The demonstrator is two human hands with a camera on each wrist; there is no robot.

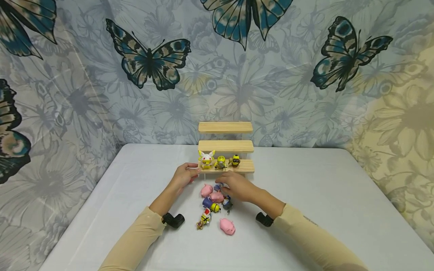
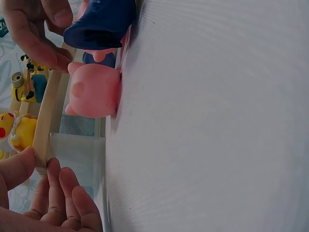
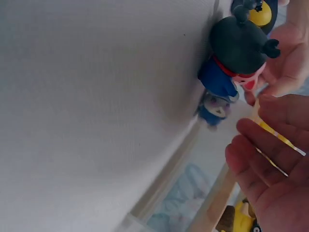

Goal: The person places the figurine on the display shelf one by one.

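Left hand (image 1: 184, 175) steadies wooden shelf (image 1: 226, 168); right hand (image 1: 238, 187) over toys (image 1: 217, 203).

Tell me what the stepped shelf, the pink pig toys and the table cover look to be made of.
Stepped shelf: pale unfinished wood, likely pine; faint grain lines and a matte surface.
Pink pig toys: probably moulded plastic or soft vinyl; smooth, rounded, one even colour, slight sheen in the left wrist view.
Table cover: seems a white woven cloth; fine weave texture up close, matte.
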